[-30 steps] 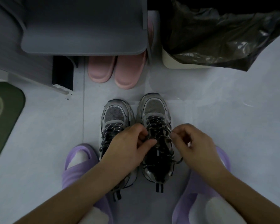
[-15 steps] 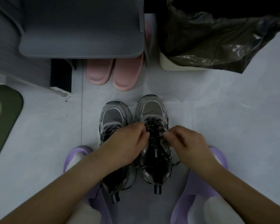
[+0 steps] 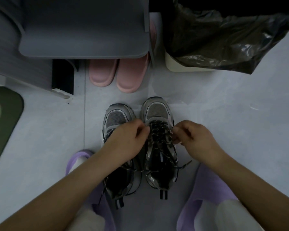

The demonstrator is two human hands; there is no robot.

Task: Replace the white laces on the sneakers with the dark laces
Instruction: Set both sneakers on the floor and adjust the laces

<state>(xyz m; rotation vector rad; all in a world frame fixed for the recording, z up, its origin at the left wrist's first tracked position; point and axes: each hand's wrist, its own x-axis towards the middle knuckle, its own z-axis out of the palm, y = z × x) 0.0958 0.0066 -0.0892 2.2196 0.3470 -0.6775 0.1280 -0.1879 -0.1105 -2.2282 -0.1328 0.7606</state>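
A pale tiled floor point(image 3: 223, 122) fills the view. A grey plastic seat point(image 3: 83, 30) and a crumpled black bin bag point(image 3: 215, 39) in a cream bin point(image 3: 178, 65) stand at the far edge. A green mat point(image 3: 3, 124) lies left. Lilac slippers point(image 3: 212, 194) are on the person's feet, and pink slippers point(image 3: 117, 75) sit under the seat. Two grey mesh sneakers point(image 3: 157, 110) stand side by side between the feet. Over the right one, the left hand point(image 3: 127, 142) and right hand point(image 3: 193, 139) curl their fingers, pinching its dark speckled laces point(image 3: 158, 135) at either edge. Loose ends trail near the heels.
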